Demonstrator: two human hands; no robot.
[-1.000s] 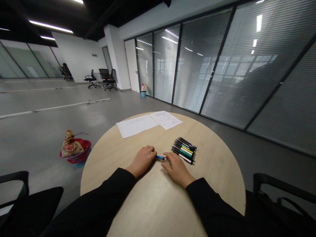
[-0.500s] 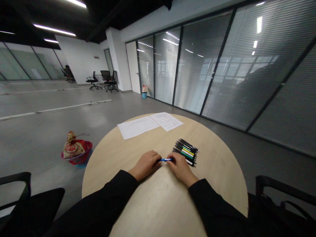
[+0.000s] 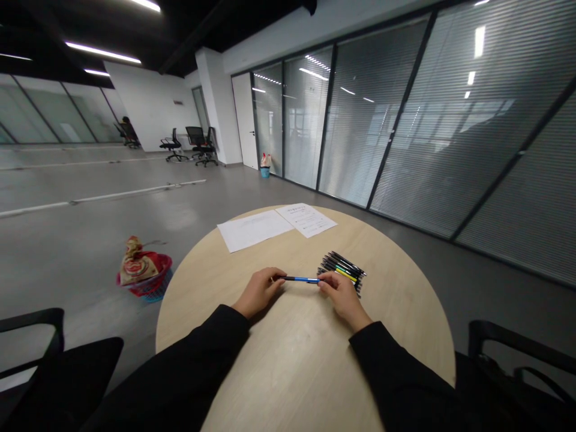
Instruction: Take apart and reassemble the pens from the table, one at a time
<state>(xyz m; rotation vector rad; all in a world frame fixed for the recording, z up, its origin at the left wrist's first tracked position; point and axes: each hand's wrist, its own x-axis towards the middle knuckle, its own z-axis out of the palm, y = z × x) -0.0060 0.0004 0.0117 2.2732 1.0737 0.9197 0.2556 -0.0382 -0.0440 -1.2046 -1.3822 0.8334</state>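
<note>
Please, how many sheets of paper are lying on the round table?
2. One sheet lies near the far edge of the table, and another sheet lies just right of it. More could hide beneath them.

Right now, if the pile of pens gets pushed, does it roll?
Probably rolls: the pens look round-barrelled and lie loose on a smooth table. Each likely feels light and stiff. The right hand sits close, so a small bump could scatter them.

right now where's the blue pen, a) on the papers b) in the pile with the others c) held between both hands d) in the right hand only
c, the blue pen runs level between the left hand and the right hand, one end at each, just off the pile of pens.
</note>
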